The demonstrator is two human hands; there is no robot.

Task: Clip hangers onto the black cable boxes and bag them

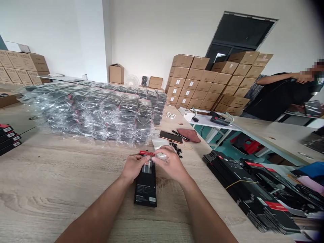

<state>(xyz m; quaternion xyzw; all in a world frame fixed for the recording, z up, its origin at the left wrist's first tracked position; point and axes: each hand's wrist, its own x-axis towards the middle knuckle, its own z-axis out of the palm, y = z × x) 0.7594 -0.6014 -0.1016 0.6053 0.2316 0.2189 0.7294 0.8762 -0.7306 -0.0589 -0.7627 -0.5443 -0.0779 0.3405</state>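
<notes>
A slim black retail box (145, 189) with a red top edge lies on the wooden table, its printed face and barcode label up. Through its clear window, pale slender items (147, 168) show. My left hand (133, 167) is closed around the upper left side of the box, thumb on the front near the red edge. My right hand (170, 163) is closed at the top right of the box, its thumb and fingertips pinched close to the left thumb. What the right fingertips hold is unclear. Clear crinkled plastic (161, 156) shows beneath the right fingers.
Plastic-wrapped stacks of black boxes (101, 111) fill the table's far left. Beyond my right hand lie small black parts (176, 148), a phone (171, 137) and a pen (181, 135). Banded flat black boxes (238, 182) lie right. A person (275, 94) works at another table.
</notes>
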